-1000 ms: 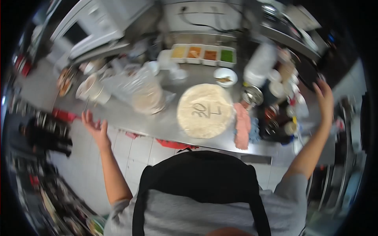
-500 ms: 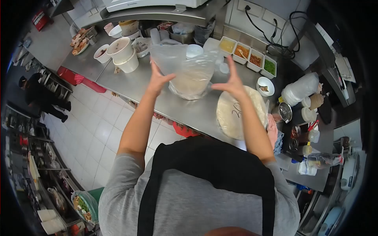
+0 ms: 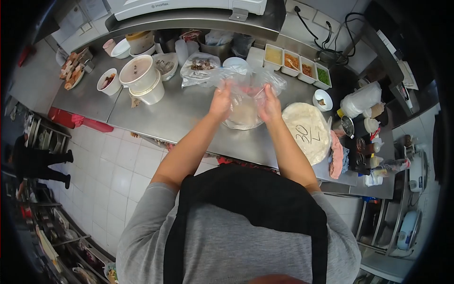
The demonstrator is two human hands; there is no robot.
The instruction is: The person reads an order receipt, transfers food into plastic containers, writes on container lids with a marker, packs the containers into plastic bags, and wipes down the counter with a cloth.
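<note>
A clear plastic bag (image 3: 244,113) with something pale and round in its lower part stands on the steel counter (image 3: 189,111). My left hand (image 3: 221,102) grips the bag's left side near its opening, fingers closed on the plastic. On the right side of the opening, my right hand (image 3: 268,105) pinches the film in the same way. Just right of my right hand lies a pale round stack in wrap (image 3: 307,132), marked "30 L". A small white bowl (image 3: 322,100) sits behind the stack.
Four trays of toppings (image 3: 298,64) line the back. White tubs (image 3: 142,78) and a bag of food (image 3: 201,66) stand back left. Jars (image 3: 369,146) and a pink cloth (image 3: 336,154) are right. A person in dark clothes (image 3: 40,161) is far left.
Both hands, first spread wide apart, have come together and closed on the bag's upper edges. The view has turned and shifted. The person at the far left appears in a different position.
</note>
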